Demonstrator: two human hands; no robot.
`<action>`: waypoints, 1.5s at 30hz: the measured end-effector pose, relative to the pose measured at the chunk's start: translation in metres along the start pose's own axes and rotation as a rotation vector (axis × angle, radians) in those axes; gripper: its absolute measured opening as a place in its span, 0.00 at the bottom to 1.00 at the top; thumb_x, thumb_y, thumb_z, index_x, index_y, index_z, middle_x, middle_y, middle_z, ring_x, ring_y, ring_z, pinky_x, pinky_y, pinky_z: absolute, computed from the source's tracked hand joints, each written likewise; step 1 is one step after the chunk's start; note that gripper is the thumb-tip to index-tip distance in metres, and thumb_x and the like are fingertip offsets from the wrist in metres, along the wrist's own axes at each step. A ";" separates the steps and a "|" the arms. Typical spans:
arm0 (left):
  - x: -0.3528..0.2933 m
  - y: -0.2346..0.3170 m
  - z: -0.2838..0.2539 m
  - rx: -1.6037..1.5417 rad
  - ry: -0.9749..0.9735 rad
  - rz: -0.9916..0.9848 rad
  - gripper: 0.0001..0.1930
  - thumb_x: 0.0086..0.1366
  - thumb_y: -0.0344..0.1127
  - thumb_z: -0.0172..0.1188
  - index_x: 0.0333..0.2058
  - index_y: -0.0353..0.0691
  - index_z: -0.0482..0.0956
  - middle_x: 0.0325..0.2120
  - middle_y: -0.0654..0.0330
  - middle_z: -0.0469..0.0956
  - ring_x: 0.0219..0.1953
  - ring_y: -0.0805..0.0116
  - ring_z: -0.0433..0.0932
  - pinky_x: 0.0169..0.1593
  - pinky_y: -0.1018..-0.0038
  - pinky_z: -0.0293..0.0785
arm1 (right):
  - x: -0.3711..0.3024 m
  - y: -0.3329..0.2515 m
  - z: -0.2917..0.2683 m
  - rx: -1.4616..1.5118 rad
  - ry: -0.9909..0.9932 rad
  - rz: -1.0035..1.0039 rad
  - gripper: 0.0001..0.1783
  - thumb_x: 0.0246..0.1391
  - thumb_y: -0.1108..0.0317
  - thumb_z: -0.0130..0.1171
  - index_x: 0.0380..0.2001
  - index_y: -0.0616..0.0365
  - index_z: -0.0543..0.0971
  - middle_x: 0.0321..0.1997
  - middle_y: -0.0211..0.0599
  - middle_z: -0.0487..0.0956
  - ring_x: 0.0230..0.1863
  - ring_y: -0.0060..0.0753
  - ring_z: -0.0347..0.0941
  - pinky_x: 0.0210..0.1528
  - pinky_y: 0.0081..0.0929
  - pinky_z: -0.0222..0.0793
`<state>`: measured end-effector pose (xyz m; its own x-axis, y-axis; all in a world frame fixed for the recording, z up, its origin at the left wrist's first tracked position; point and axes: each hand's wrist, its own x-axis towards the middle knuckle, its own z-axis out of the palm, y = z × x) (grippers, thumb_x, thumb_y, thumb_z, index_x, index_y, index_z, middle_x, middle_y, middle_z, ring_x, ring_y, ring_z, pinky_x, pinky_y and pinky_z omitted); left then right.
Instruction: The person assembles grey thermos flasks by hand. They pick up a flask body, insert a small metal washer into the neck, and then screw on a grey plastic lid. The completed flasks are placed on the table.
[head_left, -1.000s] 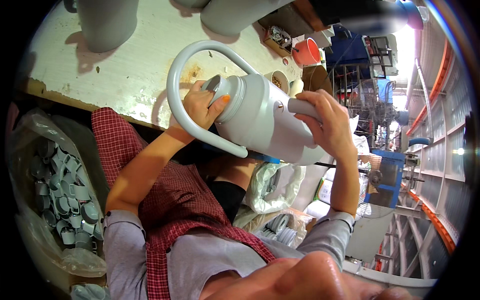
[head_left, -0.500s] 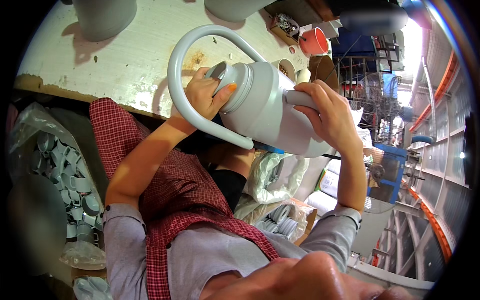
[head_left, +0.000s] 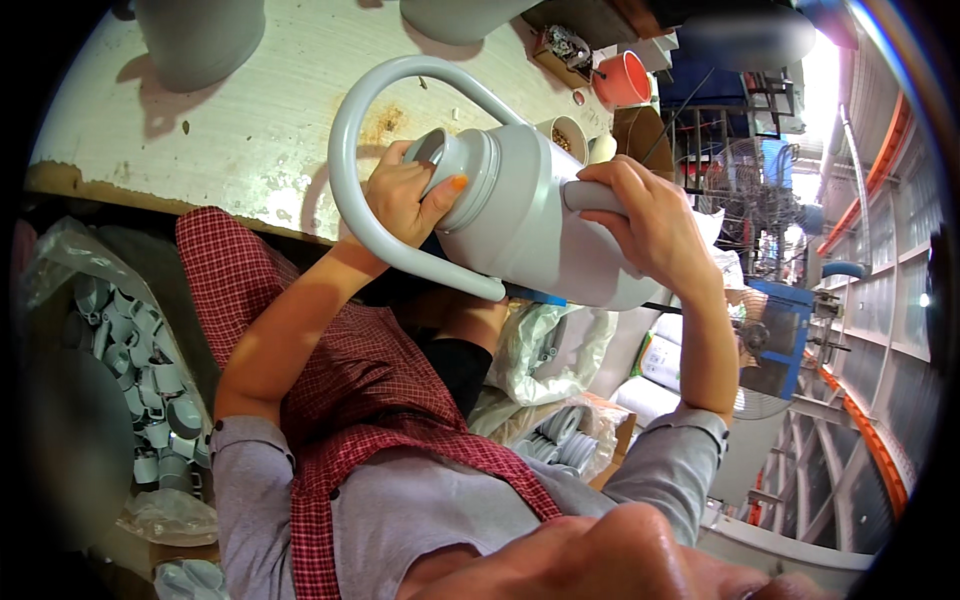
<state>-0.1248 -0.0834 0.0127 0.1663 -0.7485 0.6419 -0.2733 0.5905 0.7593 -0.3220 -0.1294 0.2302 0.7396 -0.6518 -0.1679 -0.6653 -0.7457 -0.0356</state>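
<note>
A light grey jug with a big looped handle is tilted on its side above my lap, its mouth toward the left. My left hand reaches through the loop and grips the spout and neck, with the thumb lying across the neck ring. On the jug's body, a short grey rounded bar lies under the fingers of my right hand. That hand is closed on the bar; whether the bar is fixed to the body I cannot tell.
The pale worn worktable carries a grey vessel, a red bucket and a tub of small parts. Grey plastic parts fill a lined container at lower left. Another bagged box stands beside my lap.
Both hands keep their hold, and the jug has barely shifted, slightly left. The surrounding view has moved a little.
</note>
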 end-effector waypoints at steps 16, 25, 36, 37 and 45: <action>-0.013 0.004 0.021 -0.157 0.106 -0.098 0.22 0.71 0.45 0.49 0.27 0.33 0.80 0.19 0.57 0.78 0.27 0.65 0.77 0.49 0.60 0.67 | 0.009 0.028 0.017 -0.293 0.210 -0.336 0.19 0.51 0.48 0.62 0.33 0.52 0.75 0.27 0.37 0.75 0.27 0.43 0.76 0.30 0.38 0.71; -0.036 0.029 -0.077 -0.347 0.701 -0.645 0.23 0.71 0.50 0.48 0.45 0.32 0.75 0.42 0.53 0.77 0.42 0.64 0.78 0.44 0.67 0.78 | -0.109 0.005 0.043 0.151 1.114 -0.280 0.13 0.40 0.70 0.73 0.31 0.54 0.80 0.30 0.34 0.80 0.30 0.32 0.77 0.30 0.27 0.71; -0.100 0.081 -0.198 -0.138 0.886 -0.673 0.27 0.74 0.52 0.37 0.56 0.35 0.69 0.50 0.54 0.75 0.44 0.62 0.78 0.48 0.65 0.77 | -0.127 0.049 0.261 0.296 0.783 0.526 0.11 0.48 0.65 0.66 0.32 0.57 0.77 0.34 0.37 0.77 0.29 0.40 0.76 0.31 0.33 0.71; -0.101 0.085 -0.194 -0.184 0.900 -0.687 0.27 0.74 0.52 0.37 0.55 0.35 0.69 0.49 0.54 0.75 0.45 0.63 0.78 0.48 0.65 0.76 | -0.127 0.046 0.258 0.372 0.783 0.538 0.09 0.49 0.64 0.66 0.31 0.55 0.78 0.34 0.36 0.77 0.28 0.40 0.76 0.30 0.33 0.70; -0.106 0.088 -0.196 -0.129 0.978 -0.770 0.27 0.73 0.54 0.37 0.53 0.36 0.71 0.48 0.57 0.76 0.46 0.63 0.77 0.50 0.66 0.74 | -0.120 0.034 0.239 0.339 0.694 0.579 0.08 0.49 0.67 0.66 0.31 0.54 0.78 0.36 0.35 0.77 0.30 0.40 0.76 0.32 0.33 0.71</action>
<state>0.0189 0.1069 0.0322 0.8898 -0.4075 -0.2055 0.2934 0.1658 0.9415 -0.4583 -0.0436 0.0134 0.1104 -0.9236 0.3671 -0.8596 -0.2741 -0.4313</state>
